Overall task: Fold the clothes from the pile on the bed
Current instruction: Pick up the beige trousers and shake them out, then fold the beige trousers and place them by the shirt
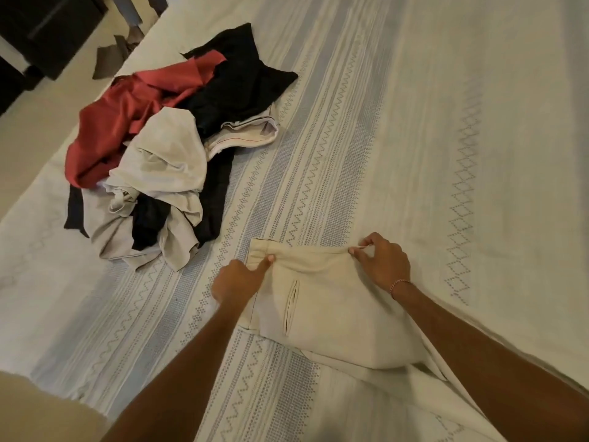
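Note:
Cream trousers (331, 314) lie flat on the bed near me, waistband at the far end, a slit pocket facing up. My left hand (239, 280) pinches the waistband near its left end, thumb on top of the cloth. My right hand (382, 263) pinches the waistband's right corner between thumb and fingers. The trouser legs run toward me under my right forearm. A pile of clothes (159, 154) sits at the far left: a red garment, black pieces and pale grey ones, all crumpled together.
The bed (414, 122) is covered by a white sheet with grey woven stripes and zigzags. Its left edge runs diagonally past the pile; beyond it are the floor and dark furniture (47, 30). Bare sheet lies right of the trousers.

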Demonstrator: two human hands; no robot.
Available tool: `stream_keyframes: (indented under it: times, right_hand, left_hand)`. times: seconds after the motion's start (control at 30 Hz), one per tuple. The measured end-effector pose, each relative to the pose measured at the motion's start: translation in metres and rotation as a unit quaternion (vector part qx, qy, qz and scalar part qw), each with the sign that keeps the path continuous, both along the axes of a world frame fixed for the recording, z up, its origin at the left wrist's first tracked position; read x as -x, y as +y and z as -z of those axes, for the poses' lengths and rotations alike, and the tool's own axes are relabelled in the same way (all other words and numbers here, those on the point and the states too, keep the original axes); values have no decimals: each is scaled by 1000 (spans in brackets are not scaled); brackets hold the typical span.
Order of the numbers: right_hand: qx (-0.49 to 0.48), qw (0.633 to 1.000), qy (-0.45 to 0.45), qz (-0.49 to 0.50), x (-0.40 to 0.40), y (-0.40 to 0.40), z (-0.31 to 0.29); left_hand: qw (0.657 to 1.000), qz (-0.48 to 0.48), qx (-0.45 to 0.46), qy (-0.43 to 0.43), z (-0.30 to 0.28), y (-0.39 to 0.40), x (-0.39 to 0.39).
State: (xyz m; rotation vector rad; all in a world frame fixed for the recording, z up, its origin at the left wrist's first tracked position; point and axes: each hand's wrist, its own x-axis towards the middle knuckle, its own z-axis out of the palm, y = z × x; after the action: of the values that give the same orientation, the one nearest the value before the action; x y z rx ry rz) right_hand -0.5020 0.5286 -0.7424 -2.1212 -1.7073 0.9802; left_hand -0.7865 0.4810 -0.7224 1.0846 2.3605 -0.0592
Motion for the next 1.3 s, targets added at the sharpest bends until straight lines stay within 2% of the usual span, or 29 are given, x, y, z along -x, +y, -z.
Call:
stream_keyframes:
  times: [0.07, 0.2, 0.3, 0.4, 0.5, 0.6, 0.7, 0.8, 0.87, 1.0, 1.13, 1.3]
  right_hand:
    - [1, 1000, 3, -7, 0, 0, 1]
    - [-7, 1000, 14, -9, -7, -1, 5]
    - [-47, 998, -29, -13, -13, -5, 7]
    - [-77, 997, -16, -4, -16, -17, 3]
    - [-129, 991, -17, -16, -21, -39, -2]
    - [-145, 989, -32, -25, -29, -60, -8]
    - [-76, 994, -81, -11, -54, -75, -14]
    - [18, 994, -111, -9, -100, -95, -17]
    - [53, 990, -127, -18, -134, -111, -12]
    - [50, 988, -143, 41, -213, -153, -10]
    - [12, 981, -187, 57, -278, -193, -2]
    - [-30, 958, -281, 53, -355, -241, 5]
  left_hand:
    - [999, -14, -8, 37, 2, -13, -17]
    - [996, 8, -81, 36, 15, -29, -13]
    - [993, 43, -95, 51, 18, -27, -4]
    - [990, 41, -114, 75, 19, -26, -8]
    - [974, 45, -183, 128, 16, -29, -19]
    - [946, 121, -272, 129, 9, -26, -51]
    - [886, 311, -341, 33, 0, -18, -121]
    - [811, 499, -304, -42, -11, -9, -204]
    - [795, 553, -234, -87, -11, -8, -251]
    - [727, 670, -143, -36, 3, -17, -337]
    - [716, 691, -97, -19, 14, -26, -377]
    - [706, 697, -121, -28, 22, -45, -430]
